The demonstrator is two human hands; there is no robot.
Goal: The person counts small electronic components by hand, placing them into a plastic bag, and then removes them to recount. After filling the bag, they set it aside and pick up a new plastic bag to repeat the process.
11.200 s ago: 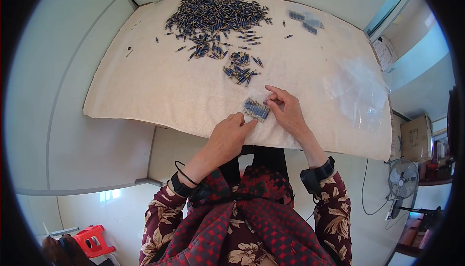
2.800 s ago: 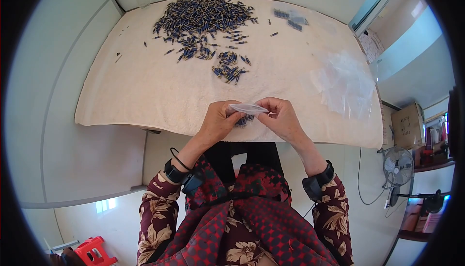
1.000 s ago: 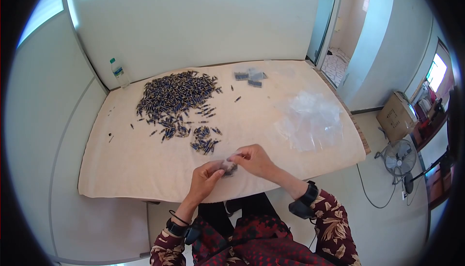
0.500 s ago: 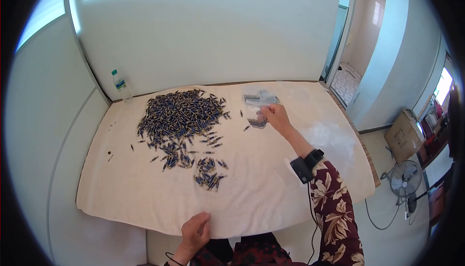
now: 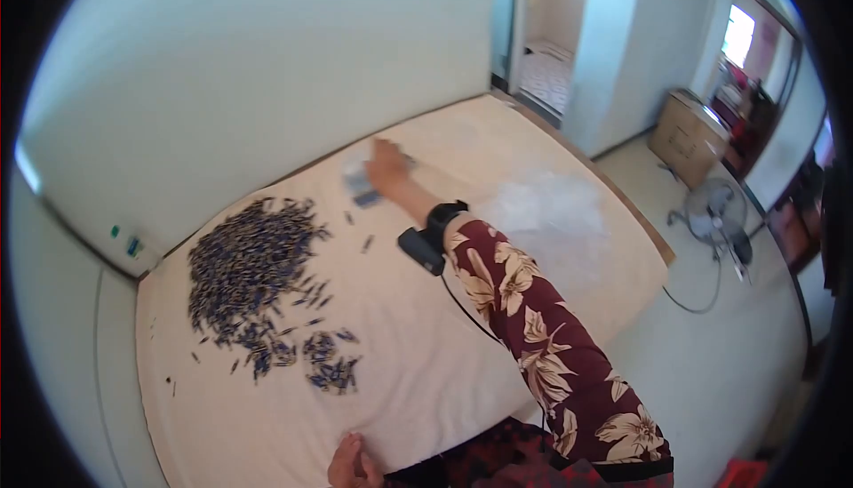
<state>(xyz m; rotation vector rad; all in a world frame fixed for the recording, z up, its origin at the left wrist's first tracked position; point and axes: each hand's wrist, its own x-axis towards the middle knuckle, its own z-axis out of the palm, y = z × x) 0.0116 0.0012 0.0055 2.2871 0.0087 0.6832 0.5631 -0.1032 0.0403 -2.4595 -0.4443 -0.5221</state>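
My right hand point(image 5: 388, 171), smeared by motion, is over the small filled plastic bags point(image 5: 362, 188) at the table's back edge. The blur hides its fingers, and I cannot make out whether it grips a bag. My left hand point(image 5: 354, 463) rests at the front edge of the cloth, fingers loosely bent and apart, with nothing in it. A large heap of small dark blue and brass-coloured cylindrical pieces point(image 5: 253, 266) lies on the left of the table. In front of it is a smaller cluster of the same pieces point(image 5: 331, 364).
Clear plastic bags point(image 5: 551, 221) lie on the right side of the cream cloth point(image 5: 426, 355). A bottle point(image 5: 133, 246) stands at the back left corner against the wall. On the floor to the right are a fan point(image 5: 713, 212) and a cardboard box point(image 5: 686, 137).
My head view has turned to the right. My right hand has moved from the bag of pieces it pinched to the bags at the back. The left hand stays by the front edge.
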